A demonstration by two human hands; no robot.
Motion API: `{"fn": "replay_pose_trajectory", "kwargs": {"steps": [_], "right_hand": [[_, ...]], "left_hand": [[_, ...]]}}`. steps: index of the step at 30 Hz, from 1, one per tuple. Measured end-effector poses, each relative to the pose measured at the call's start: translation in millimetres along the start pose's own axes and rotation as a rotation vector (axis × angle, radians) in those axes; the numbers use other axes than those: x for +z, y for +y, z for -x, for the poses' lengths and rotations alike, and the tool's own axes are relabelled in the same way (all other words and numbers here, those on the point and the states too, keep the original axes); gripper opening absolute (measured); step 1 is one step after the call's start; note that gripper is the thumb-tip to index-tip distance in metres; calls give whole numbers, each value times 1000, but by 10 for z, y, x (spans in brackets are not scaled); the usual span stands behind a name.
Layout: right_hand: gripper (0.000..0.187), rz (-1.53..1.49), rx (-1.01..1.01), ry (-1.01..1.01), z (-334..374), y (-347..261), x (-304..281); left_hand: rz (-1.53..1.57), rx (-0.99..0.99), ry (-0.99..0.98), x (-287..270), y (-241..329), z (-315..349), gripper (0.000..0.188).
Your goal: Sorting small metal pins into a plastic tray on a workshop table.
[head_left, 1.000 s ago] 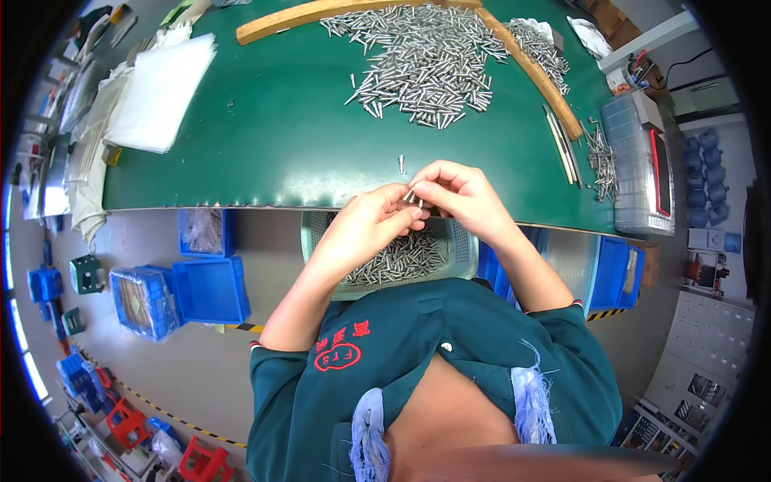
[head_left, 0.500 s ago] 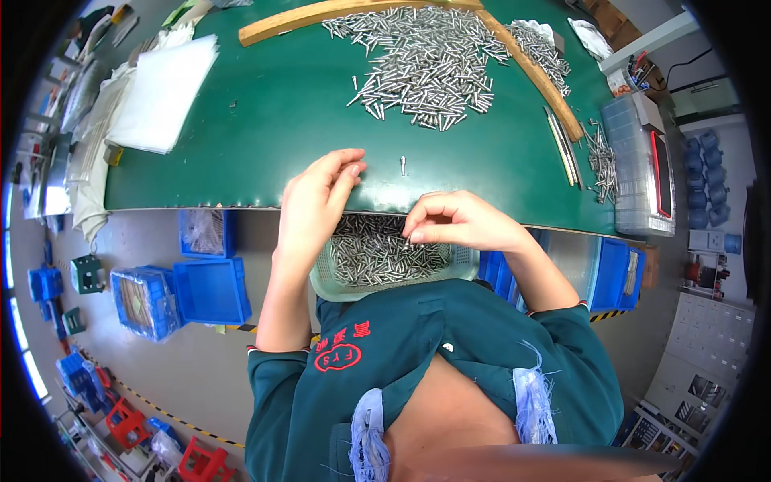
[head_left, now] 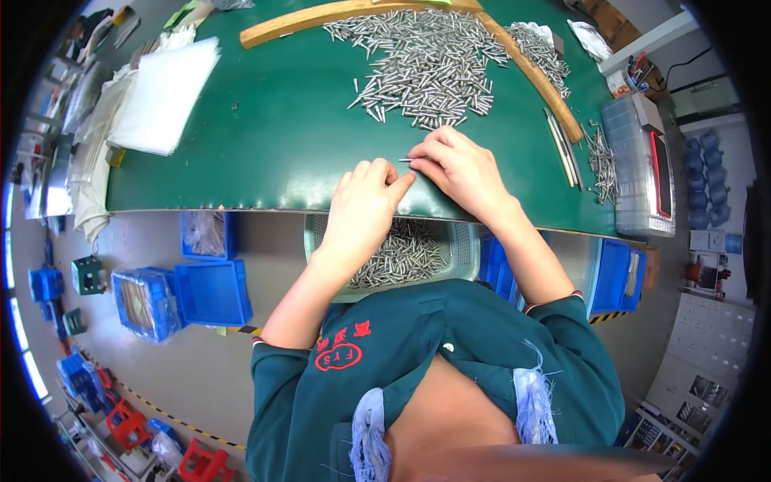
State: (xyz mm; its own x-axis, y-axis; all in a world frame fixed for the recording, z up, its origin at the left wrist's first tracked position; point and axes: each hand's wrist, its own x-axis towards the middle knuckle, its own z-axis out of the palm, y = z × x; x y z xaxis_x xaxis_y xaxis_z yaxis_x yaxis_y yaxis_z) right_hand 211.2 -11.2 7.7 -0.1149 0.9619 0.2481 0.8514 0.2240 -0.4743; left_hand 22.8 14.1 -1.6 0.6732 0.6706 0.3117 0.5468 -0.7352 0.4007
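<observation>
Over the front part of the green table [head_left: 265,153], my two hands are close together. My right hand [head_left: 462,169] pinches a small silvery metal pin [head_left: 405,160] between thumb and fingertips; it lies level, its end pointing left. Just left of it, my left hand [head_left: 361,205] has its fingers curled in, the thumb reaching toward the right fingertips. Whatever the left fingers may hold is hidden. Below the table edge, a pale green basket [head_left: 464,255] full of similar metal pins [head_left: 401,257] rests at my lap, partly covered by my left forearm.
A large heap of metal pins [head_left: 434,72] lies farther back, bordered by wooden strips [head_left: 534,72]. Thin rods [head_left: 562,149] and a clear plastic case [head_left: 634,161] are at the right. White sheets [head_left: 165,96] lie left. Blue bins [head_left: 210,293] stand on the floor.
My right hand has moved from the basket's rim up over the table and taken hold of the pin that lay there. My left hand has shifted right and nearer, its fingers curling in.
</observation>
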Motion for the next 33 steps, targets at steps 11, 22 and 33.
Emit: {"fn": "replay_pose_trajectory", "kwargs": {"steps": [11,22,33], "right_hand": [[12,-246,179,145,155,-19,-38],[13,-181,155,141,174,13,49],[16,-127,161,103,161,-3,54]], "left_hand": [[-542,-395,282,-609,-1189,-164,26],[-146,100,127,-281,-766,-589,21],[-284,120,-10,-156,-656,-800,16]]}}
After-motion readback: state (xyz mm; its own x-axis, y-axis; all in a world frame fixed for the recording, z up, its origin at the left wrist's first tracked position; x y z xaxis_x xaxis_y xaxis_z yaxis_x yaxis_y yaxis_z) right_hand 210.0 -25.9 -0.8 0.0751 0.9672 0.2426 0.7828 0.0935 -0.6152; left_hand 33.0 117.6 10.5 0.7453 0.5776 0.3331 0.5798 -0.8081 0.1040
